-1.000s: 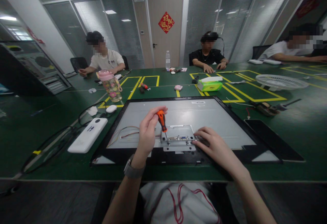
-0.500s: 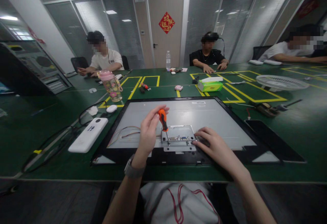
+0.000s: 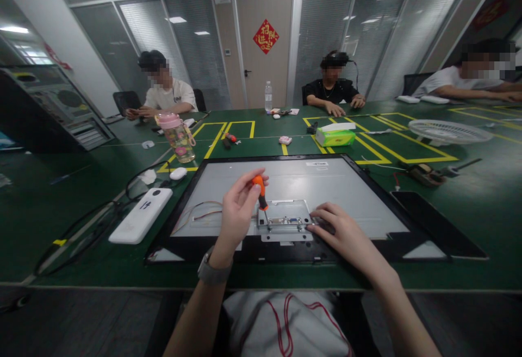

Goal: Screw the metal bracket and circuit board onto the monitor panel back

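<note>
My left hand [image 3: 238, 205] is closed on the handle of an orange and black screwdriver [image 3: 261, 189]. The screwdriver stands slightly tilted, its shaft reaching down to the left end of a small metal bracket [image 3: 302, 208] with video ports on its front side. Thumb and fingers of my right hand [image 3: 336, 229] grip the bracket's right end. Beneath both hands lies a flat display panel [image 3: 342, 183], its grey metal back up and a black frame around it. A thin bundle of wires [image 3: 206, 215] runs over the panel to the left of my left hand.
A white power bank [image 3: 141, 215] and black cables [image 3: 81, 237] lie left of the panel, with a pink-lidded bottle [image 3: 177, 137] behind. To the right are a black phone-like slab [image 3: 436, 221] and a tool [image 3: 432, 172]. Beyond stands a green tissue pack [image 3: 335, 137]. Several people sit across the table.
The fingers of my left hand have shifted around the screwdriver handle, and the thumb now sits across it. My right hand stays at the bracket.
</note>
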{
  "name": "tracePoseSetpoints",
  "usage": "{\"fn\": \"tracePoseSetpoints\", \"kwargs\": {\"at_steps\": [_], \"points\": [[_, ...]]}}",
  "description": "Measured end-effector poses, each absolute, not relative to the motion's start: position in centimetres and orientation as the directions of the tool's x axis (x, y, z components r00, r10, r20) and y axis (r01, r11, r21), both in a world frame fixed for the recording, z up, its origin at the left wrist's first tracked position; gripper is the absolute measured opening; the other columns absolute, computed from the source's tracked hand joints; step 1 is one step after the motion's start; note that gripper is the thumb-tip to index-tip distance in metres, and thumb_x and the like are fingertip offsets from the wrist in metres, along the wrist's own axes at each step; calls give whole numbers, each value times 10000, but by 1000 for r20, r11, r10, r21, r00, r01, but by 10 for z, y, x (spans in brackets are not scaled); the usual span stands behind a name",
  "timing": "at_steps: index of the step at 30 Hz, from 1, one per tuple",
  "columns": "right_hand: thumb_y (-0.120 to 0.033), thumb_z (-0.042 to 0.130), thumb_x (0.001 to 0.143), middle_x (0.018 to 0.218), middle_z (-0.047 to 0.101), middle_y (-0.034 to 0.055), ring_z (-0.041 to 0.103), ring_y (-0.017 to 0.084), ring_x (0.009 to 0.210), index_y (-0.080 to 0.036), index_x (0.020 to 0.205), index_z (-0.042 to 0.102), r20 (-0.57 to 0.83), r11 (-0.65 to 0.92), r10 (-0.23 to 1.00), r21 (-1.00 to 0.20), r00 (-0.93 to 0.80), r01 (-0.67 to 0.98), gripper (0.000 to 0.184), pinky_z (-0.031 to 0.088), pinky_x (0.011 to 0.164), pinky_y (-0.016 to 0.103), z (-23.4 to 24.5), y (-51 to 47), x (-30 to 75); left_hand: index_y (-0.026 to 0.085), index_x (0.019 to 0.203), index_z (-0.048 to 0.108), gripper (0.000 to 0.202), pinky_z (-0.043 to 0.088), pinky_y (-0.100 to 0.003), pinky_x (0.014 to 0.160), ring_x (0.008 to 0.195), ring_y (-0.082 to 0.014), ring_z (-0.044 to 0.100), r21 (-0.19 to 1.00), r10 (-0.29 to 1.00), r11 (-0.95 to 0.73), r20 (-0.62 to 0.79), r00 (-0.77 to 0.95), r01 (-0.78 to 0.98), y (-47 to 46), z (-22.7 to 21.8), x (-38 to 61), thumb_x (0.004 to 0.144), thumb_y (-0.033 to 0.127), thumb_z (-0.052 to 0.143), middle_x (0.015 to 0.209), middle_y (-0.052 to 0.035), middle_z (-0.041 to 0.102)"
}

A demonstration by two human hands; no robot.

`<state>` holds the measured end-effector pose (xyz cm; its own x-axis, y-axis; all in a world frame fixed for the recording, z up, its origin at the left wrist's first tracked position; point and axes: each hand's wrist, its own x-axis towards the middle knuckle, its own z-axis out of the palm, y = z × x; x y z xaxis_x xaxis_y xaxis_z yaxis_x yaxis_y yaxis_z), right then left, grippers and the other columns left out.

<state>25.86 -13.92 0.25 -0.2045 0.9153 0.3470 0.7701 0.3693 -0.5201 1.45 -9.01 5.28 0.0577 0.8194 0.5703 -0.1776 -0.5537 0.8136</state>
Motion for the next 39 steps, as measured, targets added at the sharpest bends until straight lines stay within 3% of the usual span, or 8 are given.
{"fn": "tracePoseSetpoints", "kwargs": {"at_steps": [3, 9, 15, 20, 25, 31, 36, 39], "points": [[-344, 601, 910, 1011, 662, 78, 650, 258, 953, -237, 983, 700, 350, 369, 915, -520, -201, 771, 164, 528, 888, 420, 2, -139, 259, 189, 1014, 746, 238, 546, -266, 800, 868, -164, 648, 787, 790, -605, 612, 29, -120, -91, 55, 15, 808, 306, 723, 963, -67, 677], [-341, 594, 916, 1002, 659, 77, 647, 259, 955, -228, 982, 697, 343, 363, 918, -522, -201, 772, 167, 525, 892, 422, 1, -139, 259, 206, 1204, 677, 321, 548, -316, 856, 918, -180, 691, 838, 846, -477, 520, 123, -264, -92, 52, 15, 957, 342, 523, 1095, -105, 714], [-349, 596, 916, 1005, 663, 76, 652, 254, 948, -235, 986, 704, 358, 377, 911, -515, -207, 770, 172, 531, 881, 413, 0, -138, 259, 193, 1017, 745, 236, 536, -266, 767, 815, -154, 641, 792, 797, -591, 603, 43, -150, -90, 51, 15, 837, 339, 701, 940, -63, 678], [-335, 601, 910, 1006, 660, 76, 652, 260, 949, -236, 981, 697, 350, 367, 915, -516, -200, 774, 155, 528, 886, 418, 2, -140, 258, 204, 1180, 687, 313, 538, -308, 852, 924, -179, 672, 832, 841, -501, 533, 92, -241, -89, 50, 15, 947, 352, 538, 1068, -92, 699], [-351, 596, 916, 1012, 654, 76, 648, 261, 965, -230, 995, 697, 345, 365, 917, -523, -200, 771, 177, 523, 896, 412, 2, -140, 258, 202, 988, 741, 179, 516, -216, 697, 747, -112, 601, 777, 783, -621, 621, -36, -102, -89, 52, 15, 830, 277, 706, 894, -29, 646], [-345, 595, 917, 1010, 656, 74, 648, 260, 961, -232, 992, 699, 346, 367, 916, -520, -202, 771, 171, 525, 893, 416, 1, -139, 259, 195, 1168, 700, 319, 534, -301, 843, 901, -167, 657, 822, 845, -514, 534, 20, -246, -89, 50, 15, 949, 342, 519, 1029, -87, 696], [-349, 597, 912, 1000, 661, 74, 655, 259, 949, -235, 987, 705, 351, 370, 914, -519, -202, 771, 174, 533, 877, 411, 1, -139, 260, 194, 943, 759, 190, 510, -222, 692, 742, -115, 591, 770, 775, -631, 625, -88, -95, -87, 52, 14, 776, 285, 758, 897, -35, 637], [-340, 600, 908, 999, 662, 75, 655, 257, 947, -229, 976, 708, 353, 367, 914, -515, -198, 775, 169, 533, 877, 409, 2, -138, 259, 186, 992, 759, 230, 526, -257, 753, 820, -144, 628, 787, 812, -583, 575, -101, -202, -85, 51, 13, 866, 341, 645, 989, -72, 678]]}}
